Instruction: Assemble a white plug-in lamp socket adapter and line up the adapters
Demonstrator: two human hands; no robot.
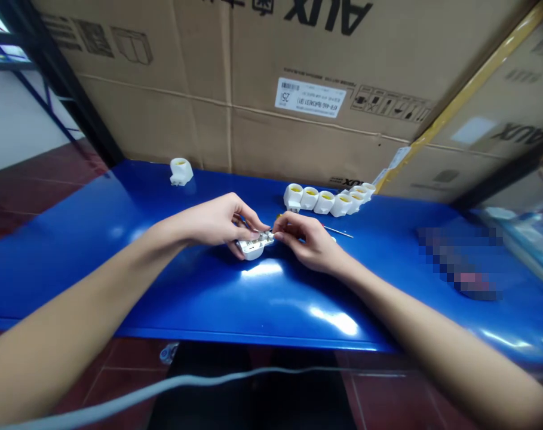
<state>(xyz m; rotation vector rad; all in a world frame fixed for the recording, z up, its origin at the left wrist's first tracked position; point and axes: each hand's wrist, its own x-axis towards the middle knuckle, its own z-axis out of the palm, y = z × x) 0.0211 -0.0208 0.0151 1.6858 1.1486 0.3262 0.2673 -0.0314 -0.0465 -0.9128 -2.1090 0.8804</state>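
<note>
Near the middle of the blue table, my left hand grips a small white plastic housing whose inner side faces up and shows small parts. The thumb lies along its top while other fingers wrap its far and left sides. My right hand is closed in a pinch at the housing's right end; what lies between those fingertips is too small to make out. Behind the right hand lies a thin metal shaft, like a screwdriver's, its other end hidden by the hand. A yellow bit shows beside the right fingertips.
Several white plug-like units with yellow insides stand in a row at the back right. Another white unit stands at the back left. Large cardboard boxes wall off the rear edge. A grey cable crosses below the table's front edge.
</note>
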